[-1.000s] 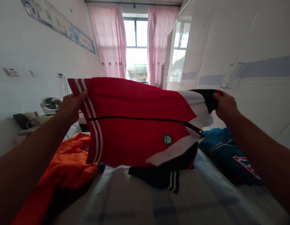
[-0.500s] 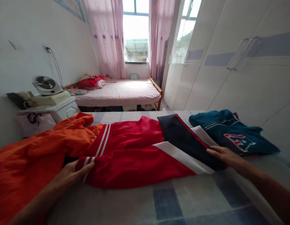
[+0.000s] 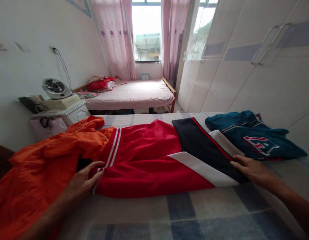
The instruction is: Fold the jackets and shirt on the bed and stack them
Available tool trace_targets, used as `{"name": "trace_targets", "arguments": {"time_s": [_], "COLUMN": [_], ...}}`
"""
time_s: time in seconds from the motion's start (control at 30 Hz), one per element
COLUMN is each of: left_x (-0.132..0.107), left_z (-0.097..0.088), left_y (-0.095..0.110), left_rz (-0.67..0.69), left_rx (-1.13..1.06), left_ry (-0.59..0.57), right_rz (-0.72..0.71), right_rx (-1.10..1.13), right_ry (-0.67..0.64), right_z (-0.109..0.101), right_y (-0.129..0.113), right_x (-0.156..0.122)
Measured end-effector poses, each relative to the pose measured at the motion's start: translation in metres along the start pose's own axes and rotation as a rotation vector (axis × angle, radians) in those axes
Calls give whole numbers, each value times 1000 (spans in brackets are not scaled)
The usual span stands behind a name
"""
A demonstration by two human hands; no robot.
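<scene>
A red jacket (image 3: 149, 156) with white stripes and a navy-and-white shoulder lies spread flat across the checked bed (image 3: 184, 213). My left hand (image 3: 83, 180) rests at its striped hem on the left, fingers stretched out and pressing the cloth. My right hand (image 3: 253, 170) lies flat at the navy collar end on the right, fingers extended. Neither hand grips the cloth.
An orange garment (image 3: 44, 160) is heaped on the bed's left, partly against the jacket. A teal jacket (image 3: 251, 136) lies at the right. White wardrobe doors (image 3: 256, 76) run along the right; a nightstand with a fan (image 3: 56, 88) and a second bed (image 3: 134, 95) stand beyond.
A second ago both hands held the red jacket up in the air. It now lies flat on the bed, and the hands have let go and rest on its ends.
</scene>
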State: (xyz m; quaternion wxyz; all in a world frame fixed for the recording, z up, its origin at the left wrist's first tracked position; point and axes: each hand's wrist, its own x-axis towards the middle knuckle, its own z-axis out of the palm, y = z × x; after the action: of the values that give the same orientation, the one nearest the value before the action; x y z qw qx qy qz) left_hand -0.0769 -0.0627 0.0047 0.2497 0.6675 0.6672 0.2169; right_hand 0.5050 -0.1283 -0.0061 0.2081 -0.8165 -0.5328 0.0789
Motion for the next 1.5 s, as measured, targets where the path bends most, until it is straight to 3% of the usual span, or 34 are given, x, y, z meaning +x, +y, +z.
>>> {"name": "trace_targets", "arguments": {"time_s": [0.07, 0.17, 0.27, 0.37, 0.5, 0.63, 0.77, 0.93, 1.0, 1.07, 1.13, 1.23, 1.37, 1.43, 1.5], "left_x": [0, 8, 31, 60, 86, 92, 89, 91, 93, 91, 85, 74, 67, 68, 72], "left_z": [-4, -10, -4, 13, 31, 30, 17, -2, -4, 3, 17, 49, 83, 86, 80], "left_y": [9, 33, 54, 59, 48, 43, 46, 40, 46, 59, 75, 86, 67, 59, 64], "left_rz": [102, 282, 456, 537, 324, 221, 253, 259, 247, 329, 547, 830, 717, 640, 598], "left_rx": [248, 452, 466, 569, 782, 812, 803, 910, 950, 928, 826, 694, 645, 624, 588], "left_ry": [132, 275, 226, 156, 234, 286, 269, 415, 422, 435, 394, 164, -87, -145, -184], "right_rz": [-127, -341, -544, -625, -579, -570, -578, -587, -586, -582, -574, -555, -545, -549, -546], "right_rx": [-161, -269, -159, -111, -151, -194, -207, -205, -198, -190, -184, -180, -163, -147, -127], "right_ry": [80, 305, 348, 339, 288, 255, 261, 262, 260, 254, 244, 235, 232, 233, 228], "right_z": [2, -2, 9, 41, 83, 93, 90, 91, 91, 90, 90, 89, 89, 89, 90], "right_y": [-9, -48, -94, -117, -110, -100, -101, -101, -101, -102, -103, -104, -104, -104, -104], "right_x": [-7, -13, -13, -10, -4, -2, -2, -2, -2, -2, -3, -4, -4, -4, -5]}}
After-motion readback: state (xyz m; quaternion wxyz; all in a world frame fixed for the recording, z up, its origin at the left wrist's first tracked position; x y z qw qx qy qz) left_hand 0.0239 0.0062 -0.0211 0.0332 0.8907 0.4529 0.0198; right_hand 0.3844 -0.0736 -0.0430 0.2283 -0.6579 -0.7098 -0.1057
